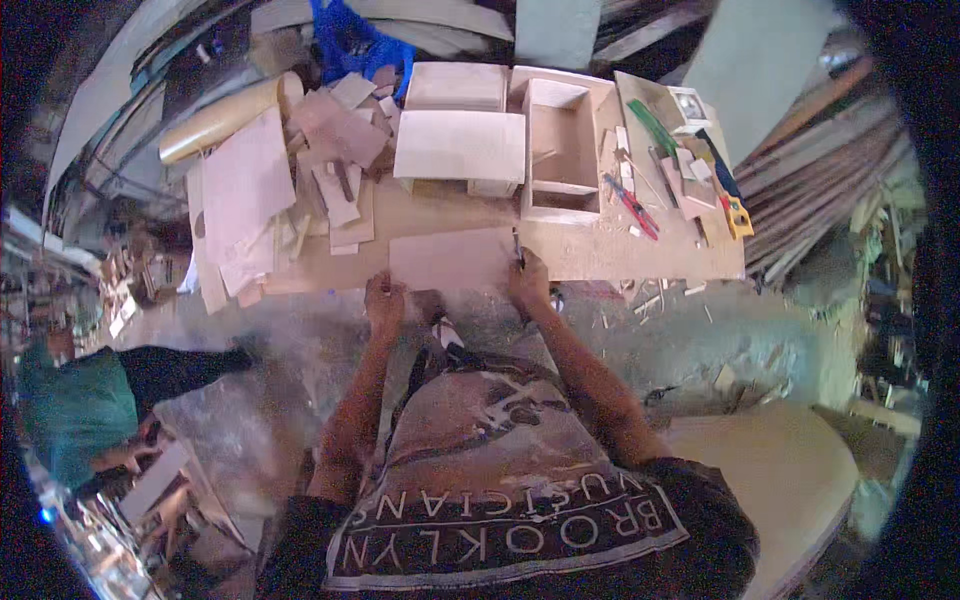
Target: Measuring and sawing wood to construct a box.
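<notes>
A flat rectangular wooden board (450,258) lies along the near edge of the workbench, in front of my body. At the board's lower left corner is my left hand (385,300), fingers curled closed; whether they grip the corner or something small is hidden. My right hand (528,282) is closed around a slim, dark pen-like tool (517,246), which stands roughly upright at the board's right end. Just beyond the board are a pale wooden box with a flat top (459,145) and an open wooden box with compartments (562,140).
Wood offcuts (340,190) and a large sheet (245,190) pile up on the workbench (640,262) at left. Red-handled pliers (635,210) and a yellow-handled saw (738,215) lie right. A blue bag (360,50) sits behind. Another person (90,400) is at far left.
</notes>
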### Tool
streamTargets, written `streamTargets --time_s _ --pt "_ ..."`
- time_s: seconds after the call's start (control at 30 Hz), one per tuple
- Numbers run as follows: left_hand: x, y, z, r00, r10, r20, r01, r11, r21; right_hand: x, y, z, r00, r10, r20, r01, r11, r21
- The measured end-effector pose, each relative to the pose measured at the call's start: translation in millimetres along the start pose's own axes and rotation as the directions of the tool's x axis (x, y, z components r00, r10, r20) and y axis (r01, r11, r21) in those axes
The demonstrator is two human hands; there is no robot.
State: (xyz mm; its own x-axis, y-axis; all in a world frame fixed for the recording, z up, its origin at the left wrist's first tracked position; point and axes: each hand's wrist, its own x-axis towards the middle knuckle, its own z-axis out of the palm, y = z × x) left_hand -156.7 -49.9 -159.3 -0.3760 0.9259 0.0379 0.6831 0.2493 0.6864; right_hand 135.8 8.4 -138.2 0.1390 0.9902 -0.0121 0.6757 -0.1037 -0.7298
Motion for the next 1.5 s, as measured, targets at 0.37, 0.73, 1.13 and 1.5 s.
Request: streamTargets --time_s 0.37,0.73,1.13,1.5 --pt "-27.5 -21.9 -26.6 0.984 0.18 0.014 -0.179 0.982 -0.062 -44.3 -2.2 -27.8 0.985 0.151 0.085 -0.149 0.988 -0.029" --pt "-150.3 -176.6 46.3 0.637 -0.497 0.59 0.581 0.812 0.056 123.2 107.5 -205.9 0.931 0.001 -0.366 -0.18 0.872 -0.456" --pt "-187.0 -92.8 9.2 0.768 -0.58 0.271 0.536 0.351 -0.768 355.3 105.3 -237.5 0.995 0.026 0.099 0.065 0.584 -0.809" --pt "-63.6 32.6 -13.3 0.982 0.139 0.13 -0.156 0.978 0.139 361.7 105.4 -256.0 0.974 -0.215 -0.072 0.187 0.942 -0.277"
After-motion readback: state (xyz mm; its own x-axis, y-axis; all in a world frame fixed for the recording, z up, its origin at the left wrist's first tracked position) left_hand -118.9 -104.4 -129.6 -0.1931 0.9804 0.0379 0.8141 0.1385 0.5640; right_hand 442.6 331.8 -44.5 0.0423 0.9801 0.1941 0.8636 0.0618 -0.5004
